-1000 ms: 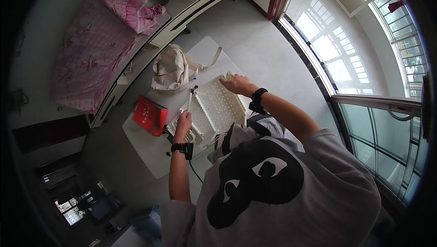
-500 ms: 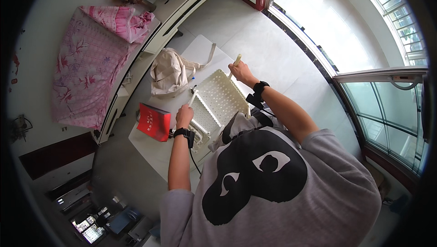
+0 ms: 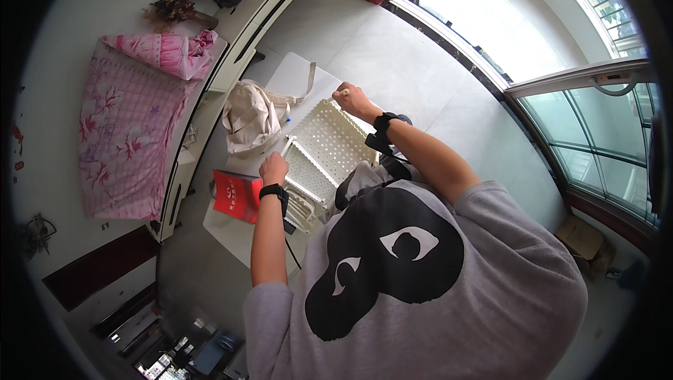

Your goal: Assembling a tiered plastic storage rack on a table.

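Left hand [image 3: 273, 168] is clenched on the near-left edge of a white perforated panel [image 3: 329, 143]; right hand [image 3: 355, 102] is clenched on a small pale peg [image 3: 343, 92] at the panel's far corner. The panel lies tilted on the white worktop [image 3: 294, 75], its long axis running from the left grip up and away to the right grip, so it spans the gap between both hands; the left hand is nearer its lower end, the right hand nearer the top corner. A second white slatted piece [image 3: 303, 206] sits just below the left grip. A red booklet [image 3: 237, 195] lies to the left of the left grip, touching the worktop; a cream cloth bag [image 3: 249, 116] lies beyond it, near the panel's left side. Versus the frame half a second back: the right hand has moved further up to the far corner and the panel appears more extended away from the body; left grip unchanged in place.
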Motion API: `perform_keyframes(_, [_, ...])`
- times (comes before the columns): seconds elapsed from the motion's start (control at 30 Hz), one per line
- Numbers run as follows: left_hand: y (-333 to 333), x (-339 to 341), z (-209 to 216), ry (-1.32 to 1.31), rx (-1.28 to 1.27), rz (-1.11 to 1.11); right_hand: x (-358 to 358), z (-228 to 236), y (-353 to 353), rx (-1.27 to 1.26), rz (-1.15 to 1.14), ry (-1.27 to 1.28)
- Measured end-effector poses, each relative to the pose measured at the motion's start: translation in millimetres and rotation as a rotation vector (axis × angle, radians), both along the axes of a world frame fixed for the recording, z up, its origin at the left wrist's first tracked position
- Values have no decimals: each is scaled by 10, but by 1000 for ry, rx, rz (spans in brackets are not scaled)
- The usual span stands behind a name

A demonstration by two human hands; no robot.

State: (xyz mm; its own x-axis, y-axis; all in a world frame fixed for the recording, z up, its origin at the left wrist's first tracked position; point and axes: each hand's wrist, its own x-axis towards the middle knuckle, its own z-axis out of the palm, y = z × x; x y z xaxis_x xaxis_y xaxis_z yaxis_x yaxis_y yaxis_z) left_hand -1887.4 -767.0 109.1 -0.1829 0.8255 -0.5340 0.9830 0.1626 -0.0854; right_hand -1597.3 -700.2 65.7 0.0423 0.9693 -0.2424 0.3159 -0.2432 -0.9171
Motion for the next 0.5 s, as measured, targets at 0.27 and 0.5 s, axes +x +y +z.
perform_keyframes(0.27, [250, 122, -88, 210, 16, -96, -26, 133, 126, 61, 191, -155])
perform_keyframes(0.5, [363, 177, -136, 284, 48, -223, -66, 233, 139, 62, 398, -311])
